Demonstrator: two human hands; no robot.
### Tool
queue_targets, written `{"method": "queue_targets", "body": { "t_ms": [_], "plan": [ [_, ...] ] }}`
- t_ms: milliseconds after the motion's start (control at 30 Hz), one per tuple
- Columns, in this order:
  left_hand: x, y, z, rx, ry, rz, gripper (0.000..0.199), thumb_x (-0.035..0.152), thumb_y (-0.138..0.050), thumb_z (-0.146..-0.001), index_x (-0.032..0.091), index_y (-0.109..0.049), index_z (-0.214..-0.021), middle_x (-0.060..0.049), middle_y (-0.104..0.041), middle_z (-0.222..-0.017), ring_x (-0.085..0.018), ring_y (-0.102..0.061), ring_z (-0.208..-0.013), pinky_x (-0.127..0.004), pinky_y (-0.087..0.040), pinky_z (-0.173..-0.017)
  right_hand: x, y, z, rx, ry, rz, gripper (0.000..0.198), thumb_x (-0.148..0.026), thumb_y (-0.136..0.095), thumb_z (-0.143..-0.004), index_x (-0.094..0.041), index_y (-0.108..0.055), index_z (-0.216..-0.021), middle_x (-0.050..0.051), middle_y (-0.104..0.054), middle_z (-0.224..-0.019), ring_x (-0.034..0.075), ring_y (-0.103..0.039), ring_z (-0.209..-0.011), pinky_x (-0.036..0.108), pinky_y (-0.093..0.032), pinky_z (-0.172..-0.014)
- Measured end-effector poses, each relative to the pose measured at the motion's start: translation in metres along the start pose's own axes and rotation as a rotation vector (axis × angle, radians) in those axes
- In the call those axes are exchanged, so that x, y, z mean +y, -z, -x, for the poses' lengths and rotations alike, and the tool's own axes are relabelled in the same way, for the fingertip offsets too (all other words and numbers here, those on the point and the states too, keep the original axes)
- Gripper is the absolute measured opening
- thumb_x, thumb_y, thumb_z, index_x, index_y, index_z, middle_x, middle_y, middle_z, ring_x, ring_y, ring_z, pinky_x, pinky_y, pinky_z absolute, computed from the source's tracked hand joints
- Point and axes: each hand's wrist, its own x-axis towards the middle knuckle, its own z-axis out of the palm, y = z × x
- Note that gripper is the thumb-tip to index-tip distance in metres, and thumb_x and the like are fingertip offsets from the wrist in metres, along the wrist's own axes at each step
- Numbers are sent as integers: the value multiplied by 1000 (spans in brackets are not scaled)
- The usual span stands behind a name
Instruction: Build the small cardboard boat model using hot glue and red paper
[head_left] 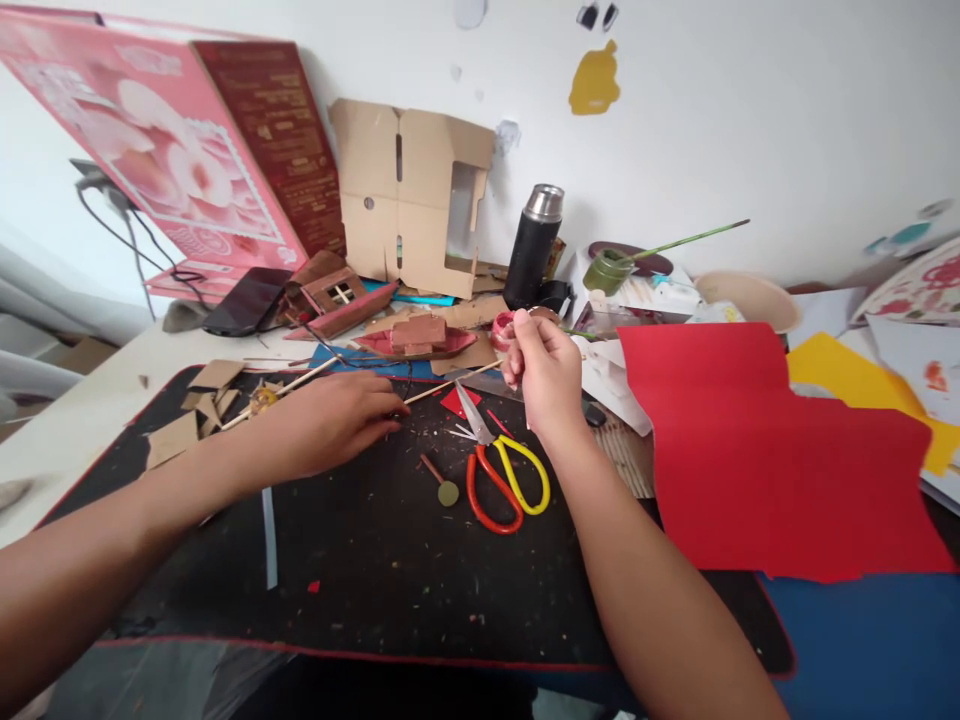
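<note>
A thin wooden stick (454, 382) runs between my two hands, above the black mat. My left hand (341, 420) has its fingers bent and closed round the stick's left end; its fingertips are partly hidden. At the other end, the curled fingers of my right hand (546, 375) pinch the stick, and their grip is partly out of sight. Between the hands lie scissors (487, 440) with one red and one yellow handle, blades half apart. Beside them are a small red scrap (459, 402) and a small brown stick with a round olive disc (448, 493).
Behind the hands stand two brown-red model boats (424, 338) (341, 300), a black thermos (531, 250) and a pink paint pot (502, 328). Cardboard pieces (174, 432) lie left. A large red sheet (757, 460) covers the right side. A green jar (607, 272) holds a brush.
</note>
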Motion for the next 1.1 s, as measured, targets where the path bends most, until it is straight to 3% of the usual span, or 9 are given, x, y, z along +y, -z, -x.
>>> {"method": "queue_targets", "body": {
  "t_ms": [167,300,400,533,700,933,1100],
  "plan": [
    [-16,38,-50,113,58,-41,37,42,-51,-105,29,-84,-117,-7,-84,-114,-26,-77,-105,-38,-58,-93,-4,4,-4,40,14,-85,51,-72,-74,-94,-25,-61,-78,-9,-43,-53,9,-42,-42,25,-36,-42],
    [-35,60,-109,41,190,-144,39,41,-52,-101,25,-85,-114,-8,-86,-113,-27,-77,-101,-36,-56,-88,-4,5,-4,65,-5,-92,51,-71,-75,-93,-24,-62,-78,-9,-43,-52,10,-43,-43,25,-37,-42],
    [-42,60,-148,-74,228,-180,41,38,-53,-98,23,-84,-121,-10,-85,-115,-27,-76,-100,-36,-54,-86,-4,8,-6,91,-10,-97,50,-69,-76,-92,-24,-62,-77,-9,-43,-52,10,-43,-44,25,-37,-42],
    [-47,43,-184,-207,149,-184,42,38,-55,-96,23,-84,-123,-11,-84,-121,-27,-75,-102,-34,-51,-91,-6,11,-10,146,18,-139,50,-68,-77,-91,-24,-62,-75,-9,-41,-50,9,-39,-42,25,-35,-41],
    [-56,29,-201,-416,89,-120,38,32,-55,-96,21,-85,-117,-10,-85,-117,-26,-75,-98,-31,-50,-88,-8,12,-9,158,-7,-142,52,-70,-79,-90,-23,-62,-75,-10,-41,-49,8,-40,-40,24,-35,-41],
    [-62,39,-198,-479,75,83,46,50,-49,-103,19,-81,-104,-9,-84,-101,-24,-71,-87,-31,-47,-80,-8,6,-3,107,-71,-91,52,-70,-77,-92,-22,-63,-76,-9,-45,-49,9,-46,-41,24,-35,-43],
    [-58,32,-192,-527,54,165,46,57,-51,-103,20,-77,-97,-8,-81,-95,-24,-70,-83,-30,-44,-71,-6,6,-2,101,-104,-59,51,-70,-73,-94,-22,-65,-79,-10,-44,-49,10,-45,-41,23,-33,-42]
  ]
}}
